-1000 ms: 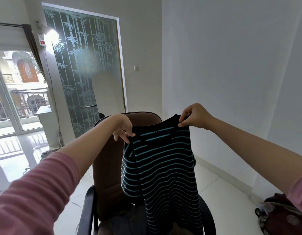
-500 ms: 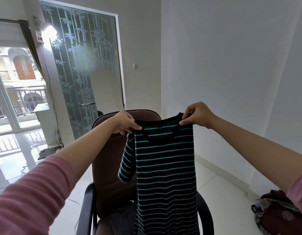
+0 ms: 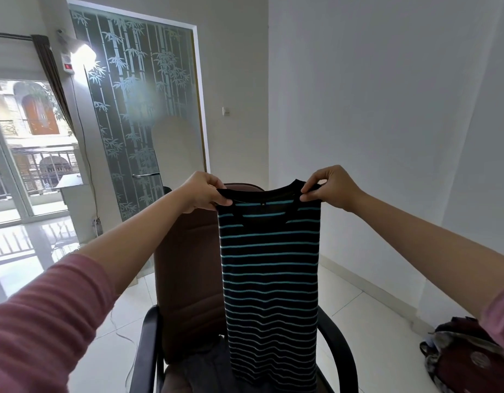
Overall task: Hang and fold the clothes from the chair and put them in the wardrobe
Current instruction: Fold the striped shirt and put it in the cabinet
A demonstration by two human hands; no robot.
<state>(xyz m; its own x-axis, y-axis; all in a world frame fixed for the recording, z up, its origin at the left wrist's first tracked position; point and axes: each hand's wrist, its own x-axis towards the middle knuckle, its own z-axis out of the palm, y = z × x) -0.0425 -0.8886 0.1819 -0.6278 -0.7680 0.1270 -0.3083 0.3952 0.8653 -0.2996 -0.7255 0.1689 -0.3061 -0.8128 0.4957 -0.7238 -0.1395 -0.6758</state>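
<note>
**Striped shirt held up by both shoulders over the chair**

Nearest the camera, two forearms in pushed-up pink sleeves [image 3: 38,321] are reaching forward. Low at the right edge, a dark red patterned bag [image 3: 469,355] is sitting on the white tiled floor [image 3: 367,316]. Between the arms, the brown chair [image 3: 185,268] is facing the camera, its black armrests flanking the seat; a grey garment [image 3: 205,364] appears to be lying on the seat, though the shirt is covering most of it. The black shirt with teal stripes [image 3: 270,279] is hanging straight down in front of the chair back, sleeves folded behind, blocking the right half of the chair. The left hand [image 3: 205,191] is pinching the shirt's left shoulder with curled fingers; the right hand [image 3: 330,188] is pinching the right shoulder likewise. Beyond, a frosted glass door with bamboo pattern [image 3: 137,109] is standing closed, with a balcony window [image 3: 32,154] to its left.
</note>
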